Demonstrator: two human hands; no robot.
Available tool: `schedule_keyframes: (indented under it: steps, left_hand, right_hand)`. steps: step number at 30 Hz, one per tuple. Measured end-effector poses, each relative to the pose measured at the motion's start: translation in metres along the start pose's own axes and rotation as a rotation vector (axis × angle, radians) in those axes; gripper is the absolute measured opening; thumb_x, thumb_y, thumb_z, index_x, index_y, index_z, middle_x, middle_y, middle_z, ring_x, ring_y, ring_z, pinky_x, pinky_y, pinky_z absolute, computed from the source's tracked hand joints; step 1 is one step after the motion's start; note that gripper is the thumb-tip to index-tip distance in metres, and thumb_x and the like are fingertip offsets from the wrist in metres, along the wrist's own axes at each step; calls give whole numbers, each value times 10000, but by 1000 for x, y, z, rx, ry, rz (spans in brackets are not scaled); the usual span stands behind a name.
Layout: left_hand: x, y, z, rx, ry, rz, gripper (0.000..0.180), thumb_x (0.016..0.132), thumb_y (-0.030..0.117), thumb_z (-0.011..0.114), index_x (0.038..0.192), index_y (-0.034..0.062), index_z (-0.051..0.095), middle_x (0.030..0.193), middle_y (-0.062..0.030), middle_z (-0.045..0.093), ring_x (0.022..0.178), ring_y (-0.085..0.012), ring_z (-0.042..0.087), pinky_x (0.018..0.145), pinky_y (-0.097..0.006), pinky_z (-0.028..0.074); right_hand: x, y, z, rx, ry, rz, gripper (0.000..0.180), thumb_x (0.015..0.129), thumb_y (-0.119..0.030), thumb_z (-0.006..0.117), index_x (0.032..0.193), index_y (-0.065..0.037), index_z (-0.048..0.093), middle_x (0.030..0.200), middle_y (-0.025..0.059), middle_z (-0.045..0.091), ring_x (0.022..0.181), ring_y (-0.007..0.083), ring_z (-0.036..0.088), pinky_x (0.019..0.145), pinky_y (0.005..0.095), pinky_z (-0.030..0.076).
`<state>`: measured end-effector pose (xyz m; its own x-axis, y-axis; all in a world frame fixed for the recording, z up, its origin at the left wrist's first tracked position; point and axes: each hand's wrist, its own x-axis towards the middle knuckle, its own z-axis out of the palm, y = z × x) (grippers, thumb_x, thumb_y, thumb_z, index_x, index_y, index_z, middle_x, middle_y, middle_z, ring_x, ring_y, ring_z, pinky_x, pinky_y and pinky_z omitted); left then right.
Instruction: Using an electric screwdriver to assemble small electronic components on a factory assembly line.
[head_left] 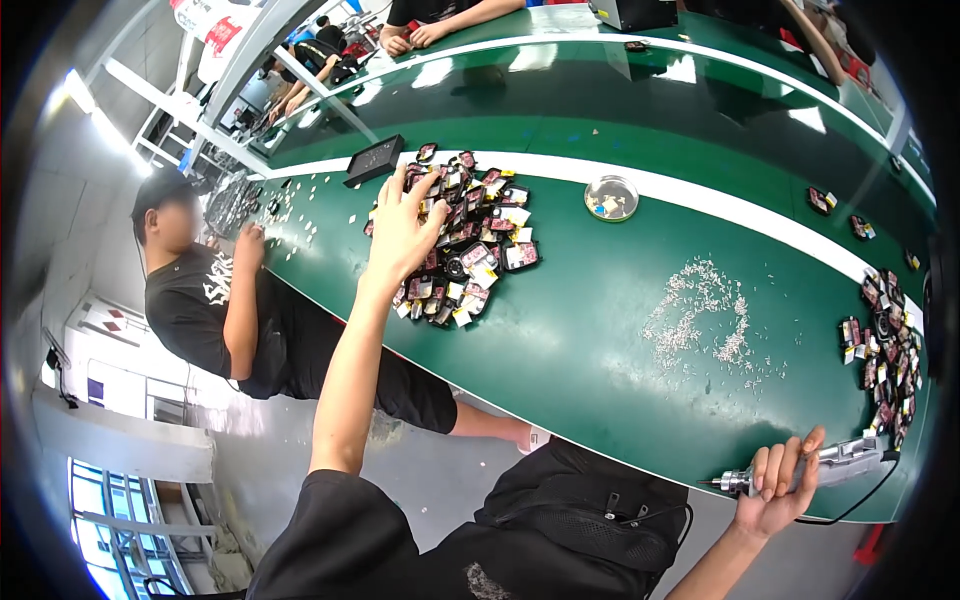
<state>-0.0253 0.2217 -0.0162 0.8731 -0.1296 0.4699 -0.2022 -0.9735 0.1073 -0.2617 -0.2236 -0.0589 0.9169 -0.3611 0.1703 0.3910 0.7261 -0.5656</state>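
My left hand [403, 228] reaches over a heap of small black device parts [470, 225] with red boards and white and yellow tags. Its fingers are spread, and I see nothing held in them; whether the fingertips touch the heap is hard to tell. Near the table's front edge my right hand [780, 485] is wrapped round a grey electric screwdriver [848, 460]. The tool lies nearly level, its bit pointing left and a black cord trailing from its right end. Loose small pale screws [700, 320] are scattered on the green table [590, 330] between my hands.
A round dish [611, 198] with small bits inside stands near the white strip. A black tray [375, 160] sits behind the heap. Another pile of similar parts [885, 360] is at the right. A co-worker [210, 290] sits at the left; more people work across the belt.
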Motion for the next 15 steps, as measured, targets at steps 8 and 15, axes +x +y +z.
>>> schedule_keyframes:
  steps: [8, 15]
  left_hand:
    - [-2, -41, 10, -157, 68, -61, 328, 835, 205, 595, 1132, 68, 571, 1158, -141, 572, 1115, -312, 507, 953, -379, 395]
    - [-11, -108, 10, -252, 37, -231, 340, 879, 267, 542, 1156, 81, 605, 1232, -173, 552, 1145, -318, 506, 975, -377, 380]
  right_hand:
    - [-4, -1, -4, 21, 4, 6, 126, 957, -149, 445, 913, -58, 371, 478, -15, 325, 353, 66, 308, 382, 221, 336]
    - [-3, -2, -1, 20, 57, 16, 120, 953, -133, 446, 898, -74, 358, 478, -21, 309, 363, 64, 294, 396, 218, 318]
